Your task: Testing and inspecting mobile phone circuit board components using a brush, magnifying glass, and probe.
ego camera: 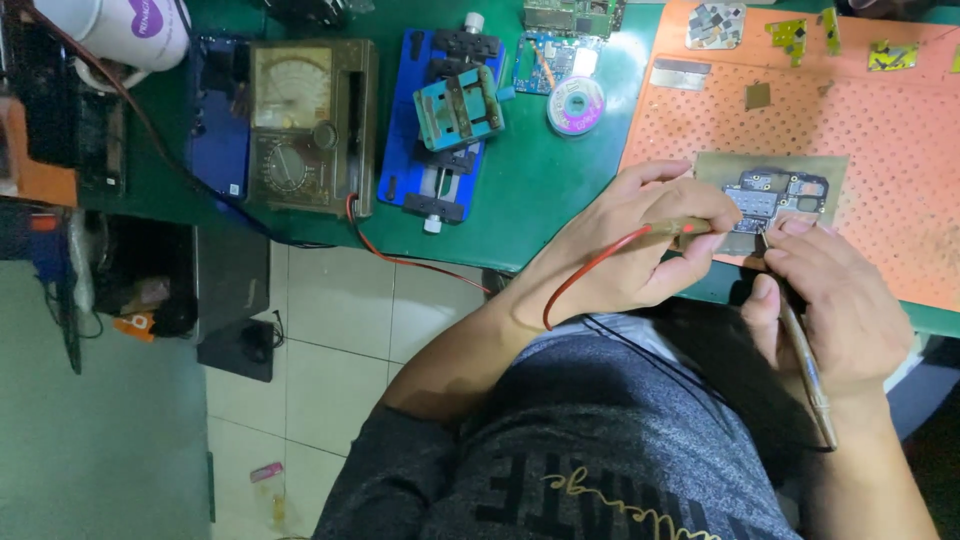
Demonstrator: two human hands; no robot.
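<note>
My left hand (625, 245) grips a probe with a red lead (590, 268) and holds its tip against a small circuit board (775, 195). The board lies on a grey plate (715, 168) on an orange perforated mat (890, 130). My right hand (840, 300) holds a second, worn probe (805, 365) like a pen, its tip touching the board's lower edge. A black lead runs from it across my lap. The red lead trails left to an old analogue multimeter (310, 125) on the green bench.
A blue board-holding jig (445, 115) stands beside the meter, with a solder spool (575, 105) and another circuit board (560, 35) behind it. Small metal parts (800, 35) lie at the mat's far edge. A white mug (125, 30) sits far left. Tiled floor lies below the bench edge.
</note>
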